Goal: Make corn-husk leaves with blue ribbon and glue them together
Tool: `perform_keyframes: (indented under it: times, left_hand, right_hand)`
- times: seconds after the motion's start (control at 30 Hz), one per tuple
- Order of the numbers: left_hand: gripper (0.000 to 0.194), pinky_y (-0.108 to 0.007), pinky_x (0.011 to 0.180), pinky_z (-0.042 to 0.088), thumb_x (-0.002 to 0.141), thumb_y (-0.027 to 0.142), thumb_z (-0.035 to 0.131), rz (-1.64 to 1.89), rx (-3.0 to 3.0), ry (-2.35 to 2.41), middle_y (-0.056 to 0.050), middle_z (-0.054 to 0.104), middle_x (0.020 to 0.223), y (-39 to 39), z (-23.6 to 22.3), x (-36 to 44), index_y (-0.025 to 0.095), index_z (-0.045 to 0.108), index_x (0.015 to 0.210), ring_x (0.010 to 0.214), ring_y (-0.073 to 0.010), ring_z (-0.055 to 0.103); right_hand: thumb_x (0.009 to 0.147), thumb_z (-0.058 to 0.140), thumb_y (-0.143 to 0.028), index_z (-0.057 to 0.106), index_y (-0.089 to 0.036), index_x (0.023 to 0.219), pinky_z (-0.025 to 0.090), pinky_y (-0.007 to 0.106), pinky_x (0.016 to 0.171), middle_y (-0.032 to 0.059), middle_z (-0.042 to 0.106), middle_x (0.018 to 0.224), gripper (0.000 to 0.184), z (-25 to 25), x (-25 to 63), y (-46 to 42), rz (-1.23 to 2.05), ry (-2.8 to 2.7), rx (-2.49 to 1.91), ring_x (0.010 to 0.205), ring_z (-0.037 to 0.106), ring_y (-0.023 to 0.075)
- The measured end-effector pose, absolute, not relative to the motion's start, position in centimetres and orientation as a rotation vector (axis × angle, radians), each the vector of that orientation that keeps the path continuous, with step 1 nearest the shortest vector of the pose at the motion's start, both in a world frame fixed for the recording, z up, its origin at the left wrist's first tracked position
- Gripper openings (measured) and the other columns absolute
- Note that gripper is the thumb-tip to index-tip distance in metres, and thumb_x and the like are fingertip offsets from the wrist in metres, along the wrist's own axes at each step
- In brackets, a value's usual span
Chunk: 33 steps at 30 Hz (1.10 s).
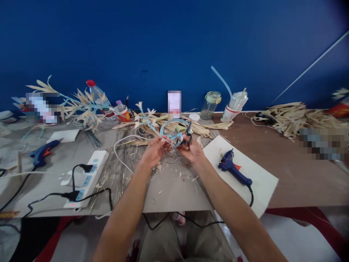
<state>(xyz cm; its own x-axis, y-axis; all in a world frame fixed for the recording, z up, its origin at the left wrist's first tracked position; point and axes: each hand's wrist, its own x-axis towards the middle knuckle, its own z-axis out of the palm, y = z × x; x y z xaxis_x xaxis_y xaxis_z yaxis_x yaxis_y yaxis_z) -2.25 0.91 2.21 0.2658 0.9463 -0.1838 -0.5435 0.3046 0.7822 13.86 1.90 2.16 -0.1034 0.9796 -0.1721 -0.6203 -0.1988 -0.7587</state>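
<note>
Both bare forearms reach forward over the near edge of the table [174, 203], whose matte covering is littered with small, pale, brittle-looking chips. To the left lies a smooth, oblong white power strip [86, 182] with black plugs seated in it; beside it thin, straight wires [122, 174] lie in a loose, glinting spread. To the right, a glossy dark-blue glue gun [236, 171] with an orange trigger rests on a flat white sheet [261, 185] set askew.

Between these, the 2 hands nearly meet. The left hand [156, 151] has its palm turned inward, fingers bent and fingertips pinched narrow on a pale blue strip [177, 137], flat and ribbon-like. The right hand [193, 149] is curled, its fingers around the dark ring handles of scissors [188, 128] that point up and away; it also seems to grip the strip's other part, though overlap blurs this. The strip runs between both hands, above the table, and a wide curve of it arches just beyond them.

Farther on, dry, papery, straw-coloured husks [203, 130] lie in crinkled heaps. Behind stand a phone [174, 103] with a lit screen, a clear rounded jar [209, 109] and a paper cup [229, 114], before the smooth blue wall [174, 43].
</note>
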Motion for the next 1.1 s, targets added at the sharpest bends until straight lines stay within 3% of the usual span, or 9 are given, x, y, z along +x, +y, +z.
perform_keyframes:
  times: [0.2,0.6,0.73,0.83,0.97,1.1]
  left_hand:
    - [0.029,-0.029,0.071,0.051,0.061,0.022,0.076,1.092,0.790,0.781,-0.004,0.067,0.086,0.1,2.1,-0.6,0.015,0.059,0.083,0.076,-0.0137,0.063]
    - [0.030,-0.031,0.071,0.051,0.057,0.028,0.077,1.195,0.867,0.857,0.000,0.064,0.075,0.0,1.6,0.2,0.015,0.057,0.076,0.066,-0.0117,0.060]
    - [0.031,-0.034,0.078,0.051,0.058,0.028,0.077,1.168,0.895,0.828,-0.001,0.066,0.080,-0.1,1.7,0.1,0.016,0.055,0.076,0.077,-0.0146,0.063]
    - [0.033,-0.035,0.077,0.051,0.056,0.027,0.077,1.156,0.896,0.821,0.001,0.065,0.079,0.0,1.5,0.2,0.017,0.052,0.077,0.075,-0.0143,0.063]
    - [0.036,-0.033,0.070,0.052,0.057,0.027,0.075,1.250,0.893,0.893,0.002,0.065,0.075,0.3,1.4,0.3,0.017,0.049,0.079,0.064,-0.0124,0.062]
    - [0.035,-0.033,0.071,0.052,0.058,0.025,0.074,1.356,0.883,0.911,0.004,0.062,0.073,0.7,1.7,-0.3,0.017,0.047,0.079,0.060,-0.0112,0.062]
  right_hand:
    - [0.060,0.071,-0.038,0.050,-0.022,0.075,0.035,0.020,0.041,-0.0098,0.052,0.060,0.030,1.3,13.8,2.1,1.598,-0.640,-0.759,0.037,0.022,0.0030]
    - [0.062,0.069,-0.025,0.049,-0.022,0.077,0.039,0.019,0.047,-0.0107,0.054,0.061,0.025,1.5,13.9,2.1,1.655,-0.468,-0.616,0.036,0.023,0.0019]
    - [0.064,0.068,-0.022,0.049,-0.021,0.078,0.038,0.018,0.046,-0.0111,0.054,0.059,0.024,1.4,14.1,2.2,1.648,-0.418,-0.622,0.036,0.023,0.0019]
    - [0.063,0.069,-0.022,0.048,-0.020,0.076,0.036,0.018,0.044,-0.0110,0.053,0.057,0.025,1.1,13.8,2.2,1.631,-0.398,-0.655,0.035,0.022,0.0015]
    - [0.060,0.071,-0.024,0.047,-0.021,0.077,0.037,0.019,0.046,-0.0122,0.048,0.051,0.029,0.9,13.7,2.4,1.513,-0.429,-0.820,0.036,0.028,0.0019]
    - [0.057,0.072,-0.030,0.048,-0.021,0.088,0.028,0.019,0.043,-0.0102,0.052,0.053,0.040,1.5,14.9,2.5,1.237,-0.703,-1.090,0.042,0.038,0.0050]
